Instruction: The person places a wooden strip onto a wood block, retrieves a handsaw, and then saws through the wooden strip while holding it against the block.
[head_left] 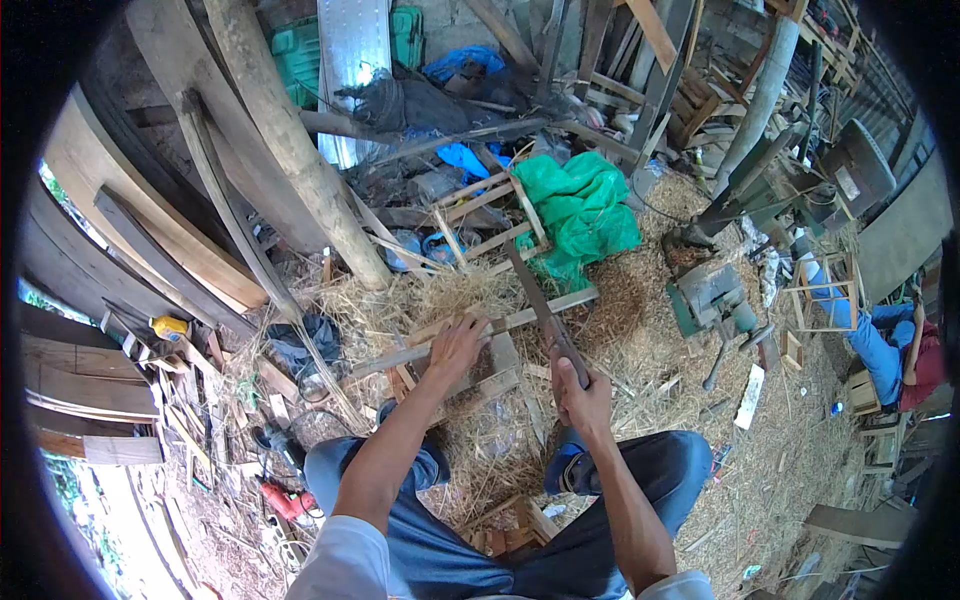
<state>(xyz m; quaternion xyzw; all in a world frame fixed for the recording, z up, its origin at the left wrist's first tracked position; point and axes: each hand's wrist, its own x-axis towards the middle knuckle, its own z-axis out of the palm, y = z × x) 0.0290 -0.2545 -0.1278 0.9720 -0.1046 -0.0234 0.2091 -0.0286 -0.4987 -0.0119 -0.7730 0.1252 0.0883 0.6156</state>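
Note:
My right hand point(583, 400) is closed around the wooden handle of a handsaw point(534, 287). Its dark, narrow blade points away from me and crosses over a long wooden strip point(415, 352) near the right end. My left hand point(458, 345) presses down on that strip, fingers curled over it, to the left of the saw. Under the strip, between my feet, is a wooden block point(503, 358). The underside of the left hand is hidden.
Straw and shavings cover the ground. Ahead lie a small wooden frame point(527, 212) and green netting point(580, 205). A bench machine point(715, 298) stands at right, with a seated person point(880, 345) farther off. Planks lean at left; a red power tool point(287, 499) lies by my left leg.

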